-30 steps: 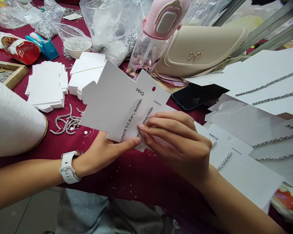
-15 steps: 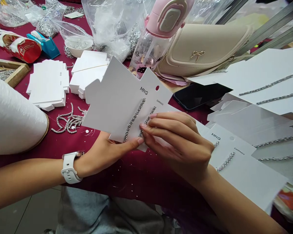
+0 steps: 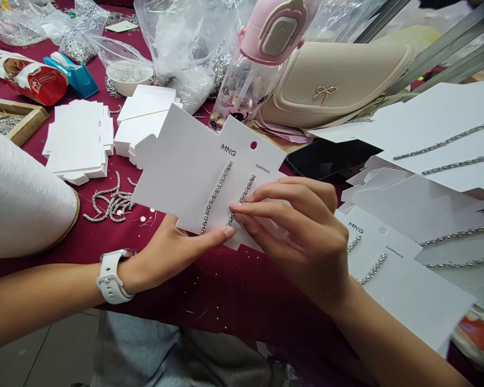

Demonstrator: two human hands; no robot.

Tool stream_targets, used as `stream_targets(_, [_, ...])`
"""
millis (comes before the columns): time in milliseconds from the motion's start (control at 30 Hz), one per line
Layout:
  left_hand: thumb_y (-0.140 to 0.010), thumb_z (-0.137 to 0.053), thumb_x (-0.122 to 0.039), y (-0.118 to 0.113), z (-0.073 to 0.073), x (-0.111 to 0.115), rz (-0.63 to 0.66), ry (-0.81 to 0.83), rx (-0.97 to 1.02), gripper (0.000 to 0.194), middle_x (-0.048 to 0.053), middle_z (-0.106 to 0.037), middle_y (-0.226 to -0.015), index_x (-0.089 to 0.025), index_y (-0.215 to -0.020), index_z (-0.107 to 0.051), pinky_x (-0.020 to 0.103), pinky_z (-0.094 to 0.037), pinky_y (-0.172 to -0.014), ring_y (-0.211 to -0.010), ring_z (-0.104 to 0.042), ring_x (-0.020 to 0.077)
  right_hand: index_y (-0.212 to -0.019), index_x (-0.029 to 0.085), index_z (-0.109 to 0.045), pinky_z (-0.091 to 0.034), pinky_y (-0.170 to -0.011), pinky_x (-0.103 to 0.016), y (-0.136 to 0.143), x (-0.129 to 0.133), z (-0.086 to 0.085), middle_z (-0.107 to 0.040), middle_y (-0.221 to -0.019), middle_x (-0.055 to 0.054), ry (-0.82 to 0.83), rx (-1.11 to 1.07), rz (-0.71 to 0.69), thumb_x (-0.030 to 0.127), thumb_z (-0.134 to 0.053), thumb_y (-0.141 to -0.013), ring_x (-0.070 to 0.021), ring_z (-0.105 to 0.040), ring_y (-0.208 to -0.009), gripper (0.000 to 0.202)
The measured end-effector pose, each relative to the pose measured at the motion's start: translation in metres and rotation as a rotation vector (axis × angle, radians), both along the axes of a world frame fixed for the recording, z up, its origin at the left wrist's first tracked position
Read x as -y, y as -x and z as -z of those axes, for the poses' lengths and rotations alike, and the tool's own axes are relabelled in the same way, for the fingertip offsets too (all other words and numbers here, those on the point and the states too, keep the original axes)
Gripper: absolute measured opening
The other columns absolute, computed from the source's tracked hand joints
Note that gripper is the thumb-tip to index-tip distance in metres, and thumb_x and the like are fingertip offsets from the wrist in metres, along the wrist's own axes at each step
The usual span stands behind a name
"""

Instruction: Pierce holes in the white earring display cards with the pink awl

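Slightly left and down, the printed card (image 3: 173,172) shifted since the earlier frame, and the right hand (image 3: 306,231) lifted its upper fingers, baring more of the right strip (image 3: 248,187). For the work at the card, I judged that a gain: the strip's top end came into plain sight.

Across from the left, then: a big white spool (image 3: 24,199) filled my edge, a stack of white cards (image 3: 76,137) sat on the bench (image 3: 210,285), and loose sparkling strips (image 3: 113,201) lay in a tangle near it. Next came the left hand (image 3: 173,250), closed on the card's lower edge, thumb in front, fingers mostly hidden behind. Up off the bench, between both hands, the card carried the left strip (image 3: 216,198), slanting beside its partner. Onto that partner's lower part the right hand had thumb and index pinched, other fingers bent and loosely apart. Beyond that wrist, another card (image 3: 415,290) showed two more strips, partly covered.
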State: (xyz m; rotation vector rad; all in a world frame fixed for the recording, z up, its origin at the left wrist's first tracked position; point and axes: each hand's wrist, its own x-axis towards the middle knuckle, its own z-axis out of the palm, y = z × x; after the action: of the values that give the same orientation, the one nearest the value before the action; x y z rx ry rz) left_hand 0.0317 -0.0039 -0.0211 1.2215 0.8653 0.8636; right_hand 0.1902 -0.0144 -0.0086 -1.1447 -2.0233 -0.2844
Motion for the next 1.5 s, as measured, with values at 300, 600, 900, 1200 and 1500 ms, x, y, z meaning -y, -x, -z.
stream_targets(300, [-0.073, -0.061, -0.022, 0.0004, -0.0065, -0.0002, 0.034, 0.014, -0.036, 0.026, 0.004, -0.065, -0.100, -0.011, -0.097, -0.062, 0.028, -0.047, -0.090, -0.097, -0.059, 0.0171, -0.080, 0.029, -0.064, -0.039, -0.075, -0.038, -0.0019, 0.0013, -0.0021, -0.059, -0.079, -0.002, 0.052, -0.041, 0.056, 0.017, -0.060, -0.074, -0.0205, -0.051, -0.083, 0.014])
stream_targets(600, [-0.074, -0.060, -0.021, 0.0000, -0.0021, 0.0001, 0.026, -0.053, -0.032, 0.028, 0.004, -0.063, -0.106, -0.014, -0.101, -0.060, 0.026, -0.047, -0.089, -0.099, -0.058, 0.0166, -0.079, 0.030, -0.065, -0.038, -0.075, -0.037, -0.0033, 0.0009, -0.0047, -0.059, -0.080, -0.002, 0.131, -0.046, 0.047, 0.023, -0.060, -0.074, -0.0201, -0.049, -0.084, 0.009])
stream_targets(900, [-0.073, -0.061, -0.020, -0.0004, -0.0021, 0.0010, -0.004, -0.088, -0.084, 0.036, 0.004, -0.066, -0.098, -0.016, -0.109, -0.056, 0.027, -0.049, -0.087, -0.096, -0.060, 0.0174, -0.077, 0.031, -0.065, -0.036, -0.075, -0.039, -0.0034, 0.0013, -0.0049, -0.060, -0.077, -0.002, 0.140, -0.066, 0.042, 0.023, -0.059, -0.075, -0.0215, -0.050, -0.085, 0.010])
stream_targets(1200, [-0.073, -0.061, -0.021, -0.0011, -0.0002, 0.0009, -0.008, -0.113, -0.075, 0.037, 0.002, -0.064, -0.103, -0.019, -0.110, -0.055, 0.028, -0.048, -0.089, -0.097, -0.059, 0.0171, -0.075, 0.029, -0.065, -0.036, -0.073, -0.039, -0.0040, 0.0009, -0.0071, -0.060, -0.076, -0.002, 0.167, -0.033, 0.056, 0.025, -0.059, -0.075, -0.0213, -0.050, -0.084, 0.007])
stream_targets(1500, [-0.073, -0.061, -0.023, -0.0008, 0.0023, 0.0017, -0.009, -0.155, -0.075, 0.039, 0.005, -0.067, -0.098, -0.016, -0.110, -0.055, 0.027, -0.047, -0.089, -0.098, -0.059, 0.0160, -0.074, 0.027, -0.065, -0.036, -0.073, -0.038, -0.0037, 0.0008, -0.0058, -0.061, -0.074, -0.002, 0.123, -0.013, 0.060, 0.027, -0.061, -0.073, -0.0211, -0.050, -0.083, 0.004])
